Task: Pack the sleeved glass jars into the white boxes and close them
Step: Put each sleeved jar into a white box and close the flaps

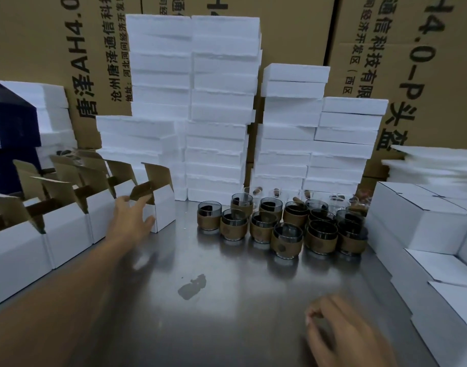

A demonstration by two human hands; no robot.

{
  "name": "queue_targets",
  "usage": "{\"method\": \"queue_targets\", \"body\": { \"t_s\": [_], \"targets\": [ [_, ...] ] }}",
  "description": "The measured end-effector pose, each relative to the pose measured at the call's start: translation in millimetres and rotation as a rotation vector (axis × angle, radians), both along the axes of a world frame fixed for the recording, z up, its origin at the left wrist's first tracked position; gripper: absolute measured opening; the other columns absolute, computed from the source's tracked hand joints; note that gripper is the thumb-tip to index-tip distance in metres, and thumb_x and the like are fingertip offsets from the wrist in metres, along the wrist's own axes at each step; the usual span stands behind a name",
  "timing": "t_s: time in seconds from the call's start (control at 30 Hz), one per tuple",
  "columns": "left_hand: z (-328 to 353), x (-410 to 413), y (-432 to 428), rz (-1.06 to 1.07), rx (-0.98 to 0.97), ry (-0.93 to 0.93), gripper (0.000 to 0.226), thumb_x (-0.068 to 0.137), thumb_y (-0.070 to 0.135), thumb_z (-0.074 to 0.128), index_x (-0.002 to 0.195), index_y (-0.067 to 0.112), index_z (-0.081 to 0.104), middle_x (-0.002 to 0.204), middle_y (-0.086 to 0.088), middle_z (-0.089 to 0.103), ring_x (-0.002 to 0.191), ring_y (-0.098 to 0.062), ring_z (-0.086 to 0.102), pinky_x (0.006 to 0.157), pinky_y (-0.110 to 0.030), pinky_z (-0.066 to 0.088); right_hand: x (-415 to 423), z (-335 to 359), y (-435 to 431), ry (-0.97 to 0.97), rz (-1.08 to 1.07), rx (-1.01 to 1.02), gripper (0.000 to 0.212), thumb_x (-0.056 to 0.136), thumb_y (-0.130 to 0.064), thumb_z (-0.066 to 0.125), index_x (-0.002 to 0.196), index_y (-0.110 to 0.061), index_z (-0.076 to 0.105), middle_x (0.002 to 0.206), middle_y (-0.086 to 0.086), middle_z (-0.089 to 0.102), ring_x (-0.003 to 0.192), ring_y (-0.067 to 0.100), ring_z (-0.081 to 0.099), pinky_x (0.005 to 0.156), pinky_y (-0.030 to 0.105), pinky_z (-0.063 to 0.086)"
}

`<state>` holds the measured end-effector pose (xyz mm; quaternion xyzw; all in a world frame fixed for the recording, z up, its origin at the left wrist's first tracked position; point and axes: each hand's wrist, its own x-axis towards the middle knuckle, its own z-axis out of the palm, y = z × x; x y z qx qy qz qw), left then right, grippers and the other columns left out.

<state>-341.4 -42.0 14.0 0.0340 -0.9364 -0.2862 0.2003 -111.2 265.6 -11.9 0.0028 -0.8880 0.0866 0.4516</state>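
Steel tabletop [227, 300], jars [286, 241] clustered ahead: my left hand [131, 218] clasps the end white box [165, 205], which looks light and flimsy. My right hand [341, 329] is loosely curled and empty. Fragile glass, so I'd grab by the sleeve.

White boxes [162, 207], tan-sleeved dark glass jars [286, 241], grey steel table [227, 300], brown cartons [293, 30]
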Motion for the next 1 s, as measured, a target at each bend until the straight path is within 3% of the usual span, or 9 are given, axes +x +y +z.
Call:
{"method": "queue_targets", "body": {
  "t_s": [0.07, 0.17, 0.27, 0.37, 0.47, 0.57, 0.73, 0.9, 1.0],
  "targets": [
    [-1, -2, 0, 0.011, 0.000, -0.003, 0.044, 0.092, 0.028, 0.058, 0.134, 0.019, 0.047, 0.150, -0.014, 0.016, 0.133, -0.038, 0.029, 0.107, -0.047, 0.032, 1, 1, -1, -0.034, -0.020, -0.015, 0.007, 0.051, -0.026, 0.064, 0.055, -0.028, 0.058, 0.060, -0.008, 0.058, 0.077, 0.015, 0.045, 0.048, 0.020, 0.024],
    [-1, 6, 6, -0.019, 0.075, 0.019, 0.030, 0.091, 0.029, 0.059, 0.118, 0.019, 0.056, 0.148, -0.012, 0.017, 0.129, -0.040, 0.035, 0.107, -0.047, 0.034, 3, -1, 2, -0.117, 0.002, -0.038, 0.027, 0.047, -0.018, 0.082, 0.057, -0.029, 0.058, 0.062, -0.008, 0.059, 0.077, 0.014, 0.048, 0.047, 0.022, 0.036],
    [-2, 24, 17, -0.099, 0.156, 0.061, 0.017, 0.089, 0.029, 0.061, 0.104, 0.022, 0.058, 0.151, -0.005, 0.013, 0.130, -0.038, 0.036, 0.107, -0.047, 0.034, 6, 0, 3, -0.225, 0.046, -0.073, 0.038, 0.041, -0.013, 0.090, 0.059, -0.027, 0.059, 0.064, -0.007, 0.060, 0.060, 0.010, 0.057, 0.041, 0.020, 0.038],
    [-2, 49, 32, -0.153, 0.249, 0.125, 0.011, 0.088, 0.029, 0.063, 0.096, 0.025, 0.057, 0.151, -0.002, 0.014, 0.133, -0.033, 0.032, 0.107, -0.041, 0.030, 9, 1, 3, -0.311, 0.065, -0.135, 0.024, 0.064, -0.017, 0.080, 0.068, -0.028, 0.059, 0.076, -0.008, 0.058, 0.073, 0.015, 0.062, 0.051, 0.025, 0.039],
    [-1, 82, 55, -0.205, 0.378, 0.222, 0.010, 0.086, 0.025, 0.066, 0.086, 0.028, 0.056, 0.144, -0.005, 0.023, 0.125, -0.026, 0.035, 0.100, -0.030, 0.028, 9, -2, 7, -0.382, 0.108, -0.166, 0.011, 0.083, -0.026, 0.061, 0.079, -0.031, 0.052, 0.086, -0.010, 0.052, 0.087, 0.010, 0.053, 0.065, 0.026, 0.040],
    [-2, 124, 86, -0.302, 0.457, 0.221, 0.017, 0.084, 0.026, 0.067, 0.078, 0.035, 0.054, 0.140, 0.000, 0.025, 0.114, -0.011, 0.031, 0.097, -0.023, 0.027, 11, -1, 6, -0.386, 0.133, -0.172, 0.014, 0.086, -0.024, 0.057, 0.079, -0.032, 0.048, 0.082, -0.011, 0.049, 0.079, 0.007, 0.047, 0.065, 0.027, 0.042],
    [-3, 179, 136, -0.445, 0.413, 0.207, 0.020, 0.082, 0.033, 0.069, 0.075, 0.042, 0.052, 0.132, 0.015, 0.021, 0.121, -0.007, 0.028, 0.100, -0.021, 0.024, 15, -1, 6, -0.356, 0.178, -0.188, 0.008, 0.085, -0.020, 0.058, 0.089, -0.027, 0.056, 0.086, -0.011, 0.053, 0.082, 0.010, 0.052, 0.069, 0.032, 0.047],
    [-6, 208, 158, -0.430, 0.323, 0.214, 0.017, 0.081, 0.040, 0.068, 0.083, 0.043, 0.051, 0.139, 0.011, 0.020, 0.128, -0.015, 0.028, 0.094, -0.021, 0.028, 15, -5, 7, -0.401, 0.329, -0.298, 0.051, 0.085, -0.020, 0.058, 0.131, -0.036, 0.042, 0.110, -0.019, 0.047, 0.102, 0.004, 0.050, 0.089, 0.029, 0.045],
    [-14, 216, 161, -0.406, 0.257, 0.227, 0.021, 0.079, 0.045, 0.068, 0.090, 0.041, 0.050, 0.135, 0.012, 0.020, 0.116, -0.008, 0.029, 0.086, -0.019, 0.031, 15, -5, 7, -0.407, 0.363, -0.287, 0.061, 0.085, -0.018, 0.059, 0.139, -0.034, 0.034, 0.126, -0.018, 0.045, 0.118, 0.002, 0.042, 0.099, 0.020, 0.034]
  ]
}}
